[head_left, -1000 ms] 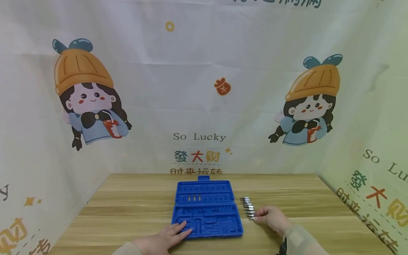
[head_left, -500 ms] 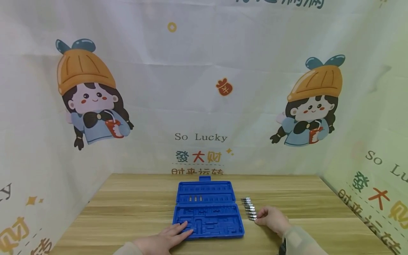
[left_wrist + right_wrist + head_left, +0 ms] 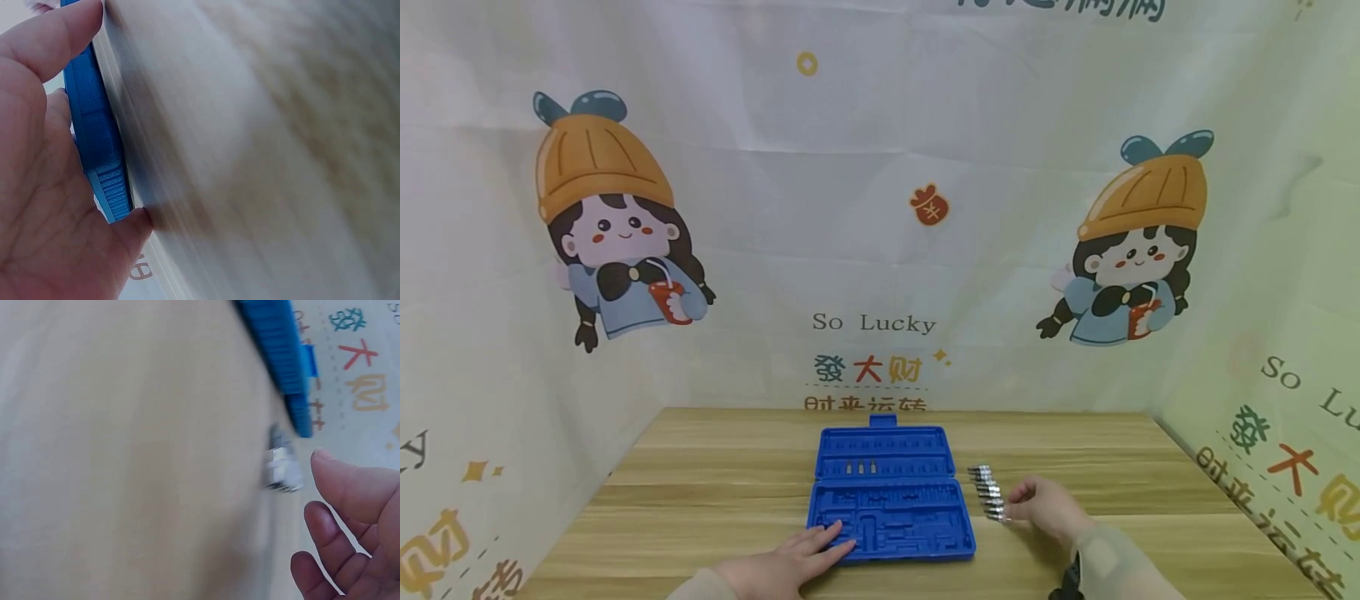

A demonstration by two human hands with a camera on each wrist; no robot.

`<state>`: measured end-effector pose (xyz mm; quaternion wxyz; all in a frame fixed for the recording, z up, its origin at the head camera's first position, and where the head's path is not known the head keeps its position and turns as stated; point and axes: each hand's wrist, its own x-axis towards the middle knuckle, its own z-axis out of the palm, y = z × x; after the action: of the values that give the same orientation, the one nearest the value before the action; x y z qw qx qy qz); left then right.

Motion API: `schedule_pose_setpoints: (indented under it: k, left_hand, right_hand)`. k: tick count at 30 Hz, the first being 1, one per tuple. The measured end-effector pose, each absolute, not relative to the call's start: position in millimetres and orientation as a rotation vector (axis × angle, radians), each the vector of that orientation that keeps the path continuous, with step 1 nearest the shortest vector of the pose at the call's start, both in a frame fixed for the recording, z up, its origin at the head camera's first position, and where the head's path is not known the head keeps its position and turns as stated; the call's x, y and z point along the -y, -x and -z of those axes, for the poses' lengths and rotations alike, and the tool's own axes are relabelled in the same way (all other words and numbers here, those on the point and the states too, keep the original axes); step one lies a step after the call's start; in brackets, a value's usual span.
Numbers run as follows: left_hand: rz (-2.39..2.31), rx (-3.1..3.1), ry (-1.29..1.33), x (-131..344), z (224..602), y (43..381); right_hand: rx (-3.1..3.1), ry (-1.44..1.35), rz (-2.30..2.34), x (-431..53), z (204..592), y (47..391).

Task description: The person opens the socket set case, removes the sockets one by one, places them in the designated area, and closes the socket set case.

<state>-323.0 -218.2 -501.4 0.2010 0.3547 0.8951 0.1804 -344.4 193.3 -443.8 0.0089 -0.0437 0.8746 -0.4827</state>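
An open blue plastic tool case (image 3: 917, 556) with moulded slots lies on the table. Three small bits (image 3: 861, 468) stand in its lid half. My left hand (image 3: 771, 571) rests on the case's front left corner with its fingers spread; in the left wrist view the blue case edge (image 3: 100, 125) runs along that hand. Right of the case lies a slanting row of silver bit sockets (image 3: 988, 490). My right hand (image 3: 1051, 510) is at the row's near end, fingertips close to the last socket. In the right wrist view thumb and fingers stand apart, with nothing between them, beside the blurred sockets (image 3: 282, 467).
The wooden table (image 3: 700, 483) stretches to both sides of the case. A printed cloth backdrop (image 3: 865, 208) hangs behind and along the sides. A dark band (image 3: 1067, 579) shows at my right wrist.
My right hand has drawn slightly right, away from the near end of the socket row, its fingers loosening. My left hand stays on the case. The head view has shifted a little.
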Motion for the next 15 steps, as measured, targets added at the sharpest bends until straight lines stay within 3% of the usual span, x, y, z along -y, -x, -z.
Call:
schedule_pose_setpoints:
  k: [4, 15]
  left_hand:
    - [-0.487, -2.523, -0.972, 211, 475, 304]
    - [-0.454, -2.515, -0.974, 207, 456, 294]
  right_hand:
    - [-2.706, 0.16, 1.482, -182, 429, 352]
    - [-2.682, 0.299, 1.468, -125, 403, 377]
